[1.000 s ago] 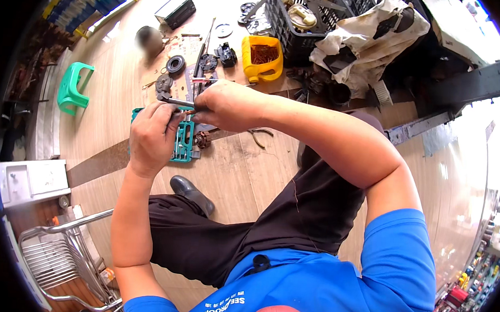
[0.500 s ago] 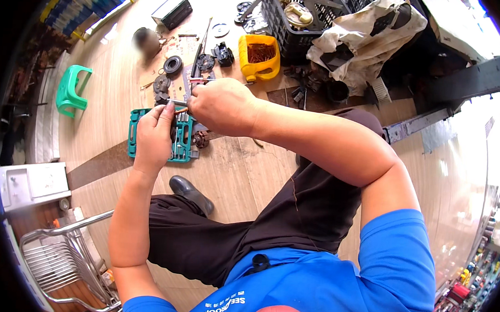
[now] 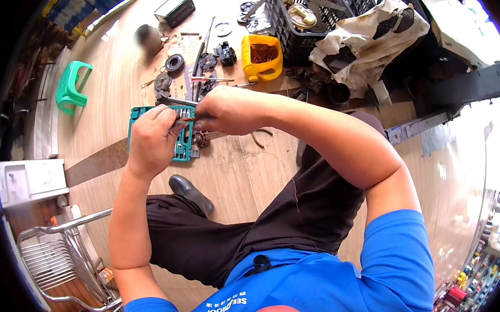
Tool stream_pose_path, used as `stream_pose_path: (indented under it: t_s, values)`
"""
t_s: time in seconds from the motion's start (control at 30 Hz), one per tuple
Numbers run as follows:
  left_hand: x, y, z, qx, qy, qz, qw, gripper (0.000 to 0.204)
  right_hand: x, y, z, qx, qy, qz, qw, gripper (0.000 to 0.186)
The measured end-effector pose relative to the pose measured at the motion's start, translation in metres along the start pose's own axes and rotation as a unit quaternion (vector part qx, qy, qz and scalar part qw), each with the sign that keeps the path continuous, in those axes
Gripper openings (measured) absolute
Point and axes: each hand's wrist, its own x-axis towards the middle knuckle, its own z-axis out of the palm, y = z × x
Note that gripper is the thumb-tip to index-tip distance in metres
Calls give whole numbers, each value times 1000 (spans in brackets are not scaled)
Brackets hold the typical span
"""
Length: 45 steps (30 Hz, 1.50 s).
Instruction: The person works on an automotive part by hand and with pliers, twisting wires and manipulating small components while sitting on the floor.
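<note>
Between my two hands is a thin copper-coloured piece [image 3: 186, 119], too small to name more closely. My left hand [image 3: 152, 139] pinches its left end with bent fingers. My right hand [image 3: 225, 110] closes on the other end, its fingertips partly hidden. Below the hands a green tool case [image 3: 132, 115] lies open on the floor, with several metal bits in it; my left hand covers part of it. A rusty round part [image 3: 200, 139] sits beside the case. Just beyond my fingers lies a grey metal bar [image 3: 180, 101].
Beyond my hands stand a yellow cut-open jug [image 3: 261, 76] of reddish-brown pieces and a black crate [image 3: 285, 31]. A black ring [image 3: 174, 63] and other dark parts lie around. Pliers-like handles [image 3: 261, 138] show beside my right forearm. A green stool [image 3: 72, 87] stands left.
My left fingers have curled inward, where the thumb pointed up before. My right hand has turned and its fingertips have come lower, against the copper-coloured piece.
</note>
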Motion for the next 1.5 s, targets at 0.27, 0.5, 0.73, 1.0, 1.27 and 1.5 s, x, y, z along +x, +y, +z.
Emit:
stream_pose_path:
  t_s: [0.27, 0.5, 0.73, 1.0, 1.27, 1.5]
  values:
    - [-3, 5, 9, -46, 23, -111, 992, 27, 3, 2, 9, -185, 87, -40, 978, 21]
    - [-7, -4, 27, -253, 8, -310, 917, 34, 5, 1, 17, -244, 59, 37, 967, 17]
    - [1, 3, 20, -219, -10, -298, 929, 28, 0, 7, 13, -129, 117, 37, 984, 25]
    - [-1, -5, 0, -35, 20, -7, 999, 19, -3, -6, -15, 197, -36, 161, 966, 29]
    - [-1, -2, -3, 42, 54, 68, 995, 21, -6, -7, -13, 120, -12, 76, 990, 23]
    - [-3, 5, 3, 21, 48, 0, 999, 11, -8, -11, -1, -84, 87, 0, 993, 17]
